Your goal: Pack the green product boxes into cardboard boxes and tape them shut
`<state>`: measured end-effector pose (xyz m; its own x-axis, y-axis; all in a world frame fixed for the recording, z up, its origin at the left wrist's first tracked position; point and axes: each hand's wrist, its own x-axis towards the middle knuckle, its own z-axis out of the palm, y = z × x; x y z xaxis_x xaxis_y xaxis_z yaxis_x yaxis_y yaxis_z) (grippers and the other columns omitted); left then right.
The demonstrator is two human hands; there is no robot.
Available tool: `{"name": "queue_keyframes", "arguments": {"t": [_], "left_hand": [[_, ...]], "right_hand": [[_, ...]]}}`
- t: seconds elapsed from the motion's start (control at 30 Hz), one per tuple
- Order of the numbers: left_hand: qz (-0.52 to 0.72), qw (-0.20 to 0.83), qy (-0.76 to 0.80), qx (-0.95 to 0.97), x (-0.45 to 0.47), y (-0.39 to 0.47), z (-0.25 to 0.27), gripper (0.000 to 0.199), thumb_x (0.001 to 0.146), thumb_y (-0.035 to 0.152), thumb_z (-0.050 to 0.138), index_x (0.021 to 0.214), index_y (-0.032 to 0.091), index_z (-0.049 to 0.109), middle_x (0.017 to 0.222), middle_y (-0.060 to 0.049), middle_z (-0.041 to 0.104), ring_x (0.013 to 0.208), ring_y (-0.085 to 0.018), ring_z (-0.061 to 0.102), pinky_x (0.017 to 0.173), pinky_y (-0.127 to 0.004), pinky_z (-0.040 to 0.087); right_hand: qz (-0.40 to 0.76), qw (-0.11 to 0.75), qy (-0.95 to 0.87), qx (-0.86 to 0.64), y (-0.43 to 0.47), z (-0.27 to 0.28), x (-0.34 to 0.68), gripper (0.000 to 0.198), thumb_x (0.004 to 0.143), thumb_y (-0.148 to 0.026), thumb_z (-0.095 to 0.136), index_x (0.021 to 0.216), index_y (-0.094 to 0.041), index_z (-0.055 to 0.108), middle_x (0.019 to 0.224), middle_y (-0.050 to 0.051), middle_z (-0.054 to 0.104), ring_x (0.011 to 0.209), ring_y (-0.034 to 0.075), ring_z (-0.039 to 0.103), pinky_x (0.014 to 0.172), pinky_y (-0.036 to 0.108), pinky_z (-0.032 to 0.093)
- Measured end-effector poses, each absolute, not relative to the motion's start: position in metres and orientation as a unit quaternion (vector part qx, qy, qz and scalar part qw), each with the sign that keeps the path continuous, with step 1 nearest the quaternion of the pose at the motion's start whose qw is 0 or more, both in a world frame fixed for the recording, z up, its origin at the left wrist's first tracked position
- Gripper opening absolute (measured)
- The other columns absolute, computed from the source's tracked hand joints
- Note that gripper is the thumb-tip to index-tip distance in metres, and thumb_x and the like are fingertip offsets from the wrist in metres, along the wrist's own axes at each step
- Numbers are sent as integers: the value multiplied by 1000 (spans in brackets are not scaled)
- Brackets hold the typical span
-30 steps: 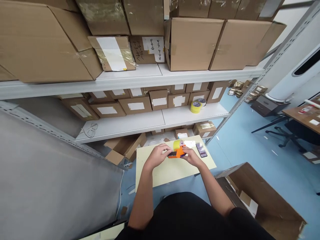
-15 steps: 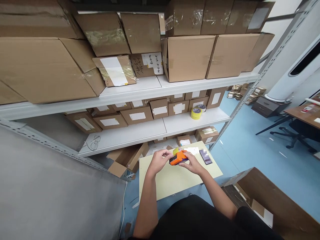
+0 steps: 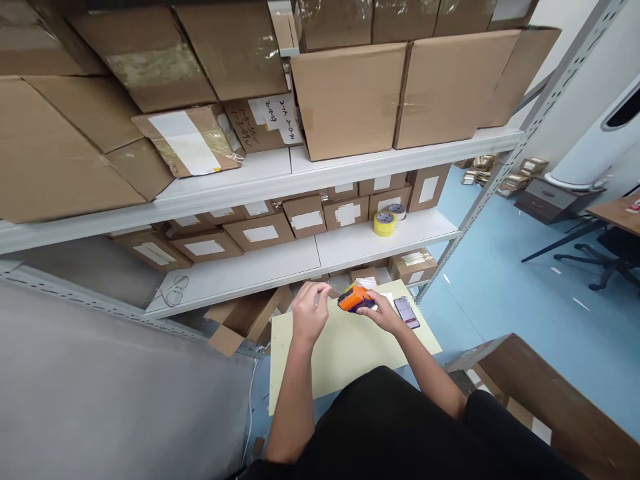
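My right hand (image 3: 384, 313) is wrapped around an orange and dark tape dispenser (image 3: 357, 297), which I hold above the pale yellow tabletop (image 3: 345, 360). A bit of yellow shows behind the dispenser's upper edge. To the left of the dispenser and apart from it, my left hand (image 3: 310, 313) is raised with thumb and fingers pinched together. Whatever may be between those fingertips is too small to tell. A phone (image 3: 407, 313) with a lit screen lies on the table just right of my right hand, and white paper lies behind the dispenser.
Metal shelving (image 3: 260, 180) packed with cardboard boxes rises in front of me. A yellow tape roll (image 3: 385, 225) and glasses (image 3: 176, 291) rest on its middle shelf. An open carton (image 3: 245, 319) stands left of the table, and a large open box (image 3: 545, 380) at right.
My left hand has moved away from the dispenser, up and to the left, still pinched. The dispenser stays in my right hand. The camera view has shifted slightly.
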<state>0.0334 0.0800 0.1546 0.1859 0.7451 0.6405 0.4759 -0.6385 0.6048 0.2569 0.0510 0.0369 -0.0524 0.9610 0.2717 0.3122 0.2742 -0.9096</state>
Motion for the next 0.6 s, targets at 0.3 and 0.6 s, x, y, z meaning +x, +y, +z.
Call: {"name": "queue_keyframes", "arguments": {"t": [0.3,0.6], "left_hand": [[468,87,489,731,59,92,141,28,100,45,57,110,27,76,134,-12,68,120,-31,66,110,-49,49],[474,168,546,670,69,90,115,73,99,48,58,164,32,29,166,-13,39,125,-28,65,94,-39,61]], "right_hand": [[334,465,-644,-507,77,19,280,41,96,-47,61,129,-24,60,117,8,70,102,27,65,92,41,53],[200,456,-656,-567,170,-9,333,47,92,-37,57,136,-20,56,141,16,60,134,33,54,113,52,44]]}}
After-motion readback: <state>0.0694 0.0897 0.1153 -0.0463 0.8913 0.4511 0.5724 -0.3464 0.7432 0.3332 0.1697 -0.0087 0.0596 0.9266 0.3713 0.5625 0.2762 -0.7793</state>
